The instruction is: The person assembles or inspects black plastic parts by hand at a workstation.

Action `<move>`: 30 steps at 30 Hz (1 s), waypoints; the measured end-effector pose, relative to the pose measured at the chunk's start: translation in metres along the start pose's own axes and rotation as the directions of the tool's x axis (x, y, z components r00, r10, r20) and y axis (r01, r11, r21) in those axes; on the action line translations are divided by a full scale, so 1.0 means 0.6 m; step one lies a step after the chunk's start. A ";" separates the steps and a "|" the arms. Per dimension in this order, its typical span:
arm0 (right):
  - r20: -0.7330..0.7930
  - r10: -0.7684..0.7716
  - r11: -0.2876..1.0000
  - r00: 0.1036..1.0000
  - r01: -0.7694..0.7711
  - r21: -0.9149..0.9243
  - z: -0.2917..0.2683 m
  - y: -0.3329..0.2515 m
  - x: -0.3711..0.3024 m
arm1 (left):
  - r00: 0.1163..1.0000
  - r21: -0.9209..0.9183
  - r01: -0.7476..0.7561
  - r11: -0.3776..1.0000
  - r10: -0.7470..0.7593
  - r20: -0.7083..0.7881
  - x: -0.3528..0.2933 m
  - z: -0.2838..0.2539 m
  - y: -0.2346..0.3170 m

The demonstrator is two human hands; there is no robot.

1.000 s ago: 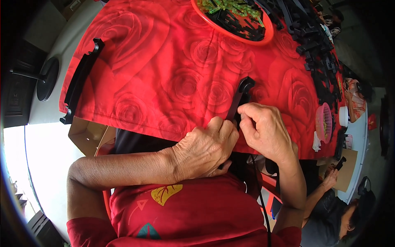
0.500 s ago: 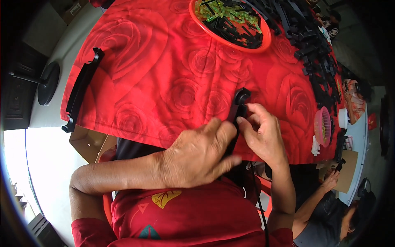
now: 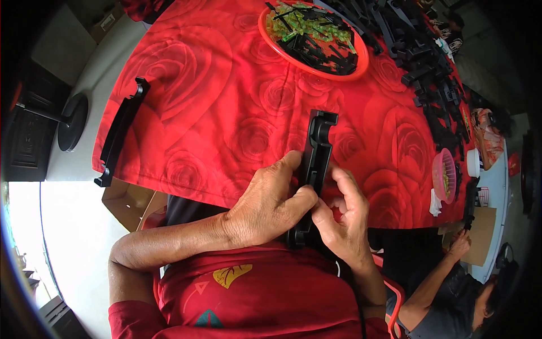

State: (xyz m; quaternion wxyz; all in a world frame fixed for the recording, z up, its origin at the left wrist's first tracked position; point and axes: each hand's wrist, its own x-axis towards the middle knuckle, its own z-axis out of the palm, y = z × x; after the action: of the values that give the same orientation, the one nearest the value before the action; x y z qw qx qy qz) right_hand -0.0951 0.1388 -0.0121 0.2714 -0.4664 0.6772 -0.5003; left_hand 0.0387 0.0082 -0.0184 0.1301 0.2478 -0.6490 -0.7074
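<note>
Before me, the desk (image 3: 214, 130): it carried a red tray (image 3: 362, 56) of pieces.
Black part (image 3: 317, 161): I had it at the near edge.
My left fingers (image 3: 301, 199): clasped around it.
My right fingers (image 3: 349, 189): bent close by; whether gripping, I couldn't tell.

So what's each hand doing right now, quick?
Left hand: closed, holding the notched black plastic bar.
Right hand: partly curled at the bar's right edge; whether it grips anything cannot be told.

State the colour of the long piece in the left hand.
The long piece is black; it shows best in the head view.
</note>
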 end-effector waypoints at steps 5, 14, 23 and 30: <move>0.035 0.029 0.990 0.999 -0.034 0.137 0.018 0.004 -0.010 | 0.984 0.011 -0.128 0.992 0.129 -0.123 0.006 0.005 -0.024; -0.089 0.024 0.962 0.996 0.002 0.273 -0.016 0.001 0.008 | 0.956 0.130 -0.278 0.952 0.287 -0.054 -0.010 0.010 -0.008; -0.006 0.028 0.942 1.000 -0.024 0.335 -0.038 -0.013 0.039 | 0.977 0.037 -0.212 0.977 0.210 0.046 -0.019 0.019 -0.019; -0.062 0.016 0.947 0.998 0.004 0.321 -0.036 -0.005 0.017 | 0.980 0.056 -0.192 0.980 0.189 0.057 -0.028 0.035 -0.027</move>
State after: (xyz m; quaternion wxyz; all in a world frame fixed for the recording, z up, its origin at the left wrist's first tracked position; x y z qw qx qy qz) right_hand -0.1162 0.1388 -0.0005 0.3235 -0.3977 0.5965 -0.6175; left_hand 0.0440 0.0369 -0.0305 0.1732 0.1702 -0.6942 -0.6776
